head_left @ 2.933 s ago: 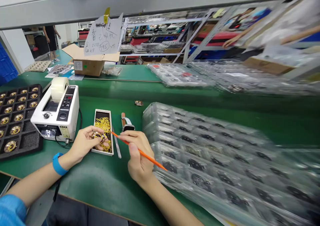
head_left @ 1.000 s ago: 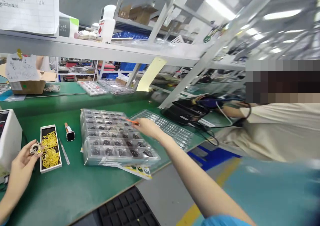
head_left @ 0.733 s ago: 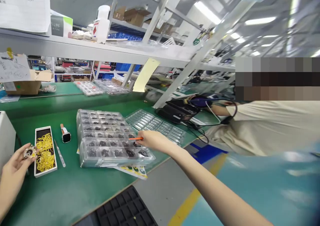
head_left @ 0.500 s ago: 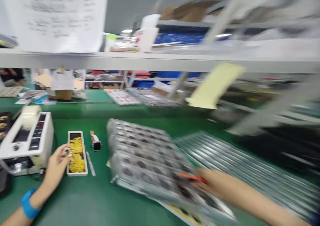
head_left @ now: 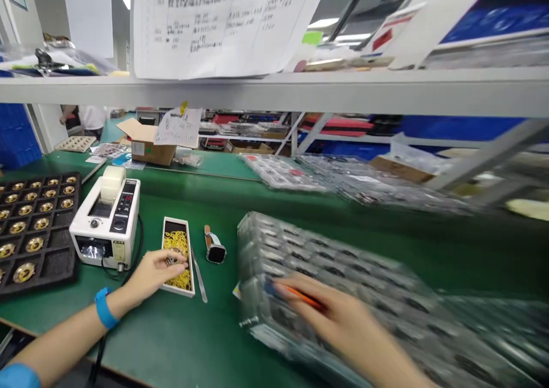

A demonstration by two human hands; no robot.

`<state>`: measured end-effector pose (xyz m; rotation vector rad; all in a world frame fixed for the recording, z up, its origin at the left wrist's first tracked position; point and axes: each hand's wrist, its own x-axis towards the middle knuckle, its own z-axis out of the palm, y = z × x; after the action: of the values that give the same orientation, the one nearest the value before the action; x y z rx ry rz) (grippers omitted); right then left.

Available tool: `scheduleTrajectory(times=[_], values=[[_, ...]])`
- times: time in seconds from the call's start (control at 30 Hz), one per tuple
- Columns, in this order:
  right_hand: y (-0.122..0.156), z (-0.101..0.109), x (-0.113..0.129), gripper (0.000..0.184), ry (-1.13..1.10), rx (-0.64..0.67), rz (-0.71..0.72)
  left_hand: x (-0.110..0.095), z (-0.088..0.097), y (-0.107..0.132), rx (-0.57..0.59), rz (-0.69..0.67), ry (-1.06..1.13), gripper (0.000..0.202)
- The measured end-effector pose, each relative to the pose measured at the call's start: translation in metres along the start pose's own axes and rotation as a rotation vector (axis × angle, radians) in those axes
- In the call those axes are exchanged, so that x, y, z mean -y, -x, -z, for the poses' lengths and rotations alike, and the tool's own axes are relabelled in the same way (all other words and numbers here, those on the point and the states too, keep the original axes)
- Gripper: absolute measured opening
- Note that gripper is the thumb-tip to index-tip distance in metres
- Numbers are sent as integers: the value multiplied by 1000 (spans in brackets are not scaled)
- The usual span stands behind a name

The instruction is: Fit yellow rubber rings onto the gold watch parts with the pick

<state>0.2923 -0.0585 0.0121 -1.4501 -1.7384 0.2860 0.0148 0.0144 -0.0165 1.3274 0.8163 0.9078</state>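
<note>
My left hand (head_left: 152,273), with a blue wristband, rests on the green table beside a narrow white box of yellow rings (head_left: 177,254) and pinches a small round metal part (head_left: 172,258) over the box's edge. My right hand (head_left: 338,322) is blurred by motion; it holds a thin orange stick (head_left: 302,297) and lies over the near end of a stack of clear blister trays (head_left: 309,268) filled with dark parts. Tweezers (head_left: 198,274) and a smartwatch (head_left: 213,249) lie between the box and the trays.
A white tape dispenser (head_left: 107,216) stands left of the ring box. A black tray of gold round parts (head_left: 30,228) fills the far left. A cardboard box (head_left: 148,146) and more clear trays (head_left: 283,171) sit further back, under a grey shelf (head_left: 300,90).
My view has swung back left from a seated co-worker to my bench. My right hand came back from the far trays to the near end of the stack, still holding the orange stick.
</note>
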Motion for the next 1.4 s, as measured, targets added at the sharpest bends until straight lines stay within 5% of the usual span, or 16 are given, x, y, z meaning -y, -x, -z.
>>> scheduleTrajectory(times=[0.07,0.17,0.27,0.4,0.5,0.63,1.03,1.4], values=[[-16,-39,28,35,-121,192,-30,-2,0,0,18,-2,-8,40],[-34,-89,52,39,-260,195,-90,-2,1,-2,10,7,-25,41],[-37,-112,55,38,-396,194,-144,3,3,-4,-33,-2,-47,37],[-27,-115,52,31,-481,162,-153,7,4,-6,-64,-20,-64,30],[-21,-114,52,27,-476,14,-93,5,2,-5,-33,-33,-24,25],[-22,-114,47,20,-489,-102,-135,1,-1,-3,107,-20,172,55],[-23,-115,44,18,-615,15,-293,11,-1,-1,218,-16,194,44],[-22,-118,50,16,-484,-57,-245,6,-4,2,225,-18,180,42]])
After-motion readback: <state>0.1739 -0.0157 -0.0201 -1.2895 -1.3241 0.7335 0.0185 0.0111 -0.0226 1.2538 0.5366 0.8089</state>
